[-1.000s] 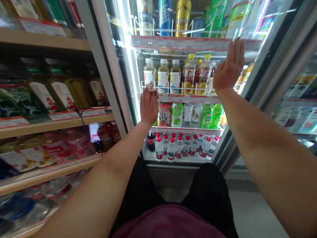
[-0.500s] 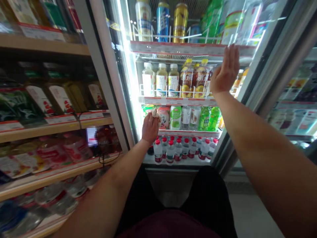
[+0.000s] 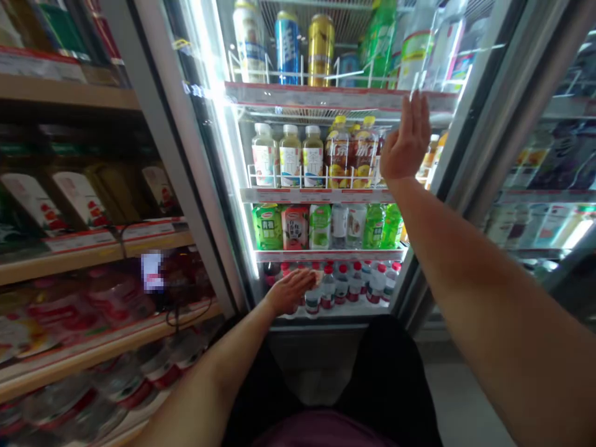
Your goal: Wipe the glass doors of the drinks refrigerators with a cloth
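Observation:
My left hand [image 3: 290, 292] is low at the glass door of a lit drinks cooler, in front of the bottom row of red-capped water bottles [image 3: 342, 284]. Under its fingertips a crumpled pale cloth [image 3: 319, 275] shows at the edge; the rest of it is covered by the hand. Higher up, my right hand [image 3: 408, 139] lies flat against the glass with fingers straight and nothing in it. Behind the door, near that hand, stand brown tea bottles with yellow caps [image 3: 363, 152].
Left of the cooler are wooden shelves [image 3: 93, 248] of bottles, with a blurred-out bright patch [image 3: 152, 271] and a dark cable. The metal door frame [image 3: 503, 118] runs down the right, beside another cooler section. My knees [image 3: 391, 366] are close to the cooler's base.
My left hand and the cloth have moved down from the carton row to the water bottles. My right hand stays on the glass; the view has shifted slightly.

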Demonstrator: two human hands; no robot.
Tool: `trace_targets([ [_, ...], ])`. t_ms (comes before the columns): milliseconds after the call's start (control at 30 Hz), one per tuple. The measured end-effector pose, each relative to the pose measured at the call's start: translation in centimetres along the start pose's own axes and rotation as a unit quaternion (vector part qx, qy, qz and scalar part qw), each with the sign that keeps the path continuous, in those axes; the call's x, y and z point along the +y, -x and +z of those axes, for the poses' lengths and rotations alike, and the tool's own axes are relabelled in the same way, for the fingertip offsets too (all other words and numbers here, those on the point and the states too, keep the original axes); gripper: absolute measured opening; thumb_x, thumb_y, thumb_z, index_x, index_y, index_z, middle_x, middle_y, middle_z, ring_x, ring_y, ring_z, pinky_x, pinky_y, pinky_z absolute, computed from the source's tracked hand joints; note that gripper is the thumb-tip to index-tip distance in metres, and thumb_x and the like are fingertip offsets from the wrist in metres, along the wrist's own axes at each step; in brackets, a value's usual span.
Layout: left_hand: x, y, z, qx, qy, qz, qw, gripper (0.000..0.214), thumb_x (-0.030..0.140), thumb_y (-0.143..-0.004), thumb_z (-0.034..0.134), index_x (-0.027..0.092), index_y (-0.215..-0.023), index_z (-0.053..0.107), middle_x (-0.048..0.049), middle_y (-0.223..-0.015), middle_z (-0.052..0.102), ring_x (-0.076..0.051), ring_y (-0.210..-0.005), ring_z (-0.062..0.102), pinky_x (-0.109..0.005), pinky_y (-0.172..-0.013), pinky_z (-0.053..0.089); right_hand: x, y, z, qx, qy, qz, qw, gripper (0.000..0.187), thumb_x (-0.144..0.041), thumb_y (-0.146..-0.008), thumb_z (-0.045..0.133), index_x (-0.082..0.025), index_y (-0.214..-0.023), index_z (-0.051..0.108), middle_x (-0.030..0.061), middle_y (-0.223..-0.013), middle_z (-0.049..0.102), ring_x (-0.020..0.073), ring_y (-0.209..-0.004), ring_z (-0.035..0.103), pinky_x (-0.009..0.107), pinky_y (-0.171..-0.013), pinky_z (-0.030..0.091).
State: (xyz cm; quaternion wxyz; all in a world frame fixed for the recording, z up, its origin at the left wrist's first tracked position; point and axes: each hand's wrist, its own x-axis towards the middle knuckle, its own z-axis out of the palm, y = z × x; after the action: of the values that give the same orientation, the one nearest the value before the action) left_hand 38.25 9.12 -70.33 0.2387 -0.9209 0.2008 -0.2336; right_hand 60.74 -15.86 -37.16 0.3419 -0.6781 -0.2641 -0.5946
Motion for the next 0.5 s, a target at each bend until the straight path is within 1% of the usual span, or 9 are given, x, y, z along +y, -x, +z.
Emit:
trace_targets([
  [67, 0.0, -0.7, -0.2, 0.0, -0.004, 0.034, 0.999, 0.068, 0.012, -0.086, 0.052, 0.022, -0.153, 0.042, -0.0064, -0.158, 0.039, -0.024, -0.148, 0.035, -0.041, -0.122, 0.034, -0.1, 0.0, -0.1, 0.004, 0.019, -0.006, 1.0, 0.066, -0.014, -0.09, 0.024, -0.012, -0.154, 0.038, 0.0024, -0.162, 0.033, 0.0175, -0.154, 0.017, 0.047, -0.129, 0.018],
  [100, -0.1, -1.2, -0.4, 0.001, -0.007, 0.049, 0.999, 0.069, 0.01, -0.086, 0.05, 0.022, -0.154, 0.04, -0.0051, -0.159, 0.037, -0.022, -0.148, 0.034, -0.039, -0.123, 0.033, -0.1, 0.0, -0.1, 0.006, 0.026, -0.009, 1.0, 0.066, -0.013, -0.089, 0.024, -0.012, -0.154, 0.037, 0.0027, -0.162, 0.032, 0.0176, -0.154, 0.017, 0.047, -0.129, 0.018],
  [167, -0.3, -2.3, -1.0, 0.004, -0.016, 0.072, 0.997, 0.069, 0.007, -0.088, 0.047, 0.022, -0.154, 0.039, -0.0025, -0.16, 0.034, -0.019, -0.149, 0.033, -0.036, -0.123, 0.032, -0.1, 0.0, -0.1, 0.007, 0.035, -0.01, 0.999, 0.065, -0.015, -0.092, 0.023, -0.018, -0.156, 0.034, -0.0008, -0.162, 0.032, 0.0167, -0.155, 0.015, 0.048, -0.129, 0.018],
  [233, -0.6, -3.4, -1.9, 0.008, -0.021, 0.087, 0.996, 0.066, 0.007, -0.09, 0.046, 0.023, -0.154, 0.038, -0.0013, -0.161, 0.033, -0.017, -0.149, 0.031, -0.036, -0.123, 0.032, -0.1, 0.1, -0.1, 0.0, 0.042, -0.01, 0.999, 0.064, -0.018, -0.095, 0.022, -0.026, -0.158, 0.03, -0.0052, -0.162, 0.031, 0.0152, -0.155, 0.013, 0.047, -0.13, 0.018],
  [300, -1.0, -4.6, -3.0, 0.011, -0.023, 0.096, 0.995, 0.064, 0.008, -0.093, 0.045, 0.024, -0.155, 0.037, -0.0007, -0.161, 0.033, -0.017, -0.15, 0.03, -0.037, -0.124, 0.031, -0.2, 0.1, -0.2, -0.005, 0.043, -0.009, 0.999, 0.063, -0.019, -0.096, 0.022, -0.027, -0.158, 0.03, -0.0065, -0.162, 0.031, 0.0146, -0.155, 0.013, 0.045, -0.13, 0.018],
  [433, -2.0, -7.1, -5.4, 0.032, -0.03, 0.095, 0.995, 0.061, 0.01, -0.096, 0.043, 0.027, -0.154, 0.038, -0.0002, -0.161, 0.033, -0.018, -0.151, 0.029, -0.041, -0.126, 0.026, -0.4, 0.1, -0.2, 0.008, 0.036, -0.01, 0.999, 0.064, -0.013, -0.091, 0.026, -0.014, -0.154, 0.038, -0.0002, -0.162, 0.033, 0.0144, -0.154, 0.017, 0.041, -0.13, 0.018],
  [500, -2.9, -8.5, -6.8, 0.049, -0.037, 0.096, 0.993, 0.061, 0.01, -0.096, 0.043, 0.026, -0.154, 0.038, -0.0005, -0.16, 0.033, -0.02, -0.151, 0.029, -0.044, -0.126, 0.026, -0.5, 0.1, -0.3, 0.005, 0.037, -0.014, 0.999, 0.066, -0.011, -0.088, 0.029, -0.011, -0.153, 0.039, 0.0027, -0.161, 0.033, 0.0152, -0.154, 0.017, 0.041, -0.129, 0.018],
])
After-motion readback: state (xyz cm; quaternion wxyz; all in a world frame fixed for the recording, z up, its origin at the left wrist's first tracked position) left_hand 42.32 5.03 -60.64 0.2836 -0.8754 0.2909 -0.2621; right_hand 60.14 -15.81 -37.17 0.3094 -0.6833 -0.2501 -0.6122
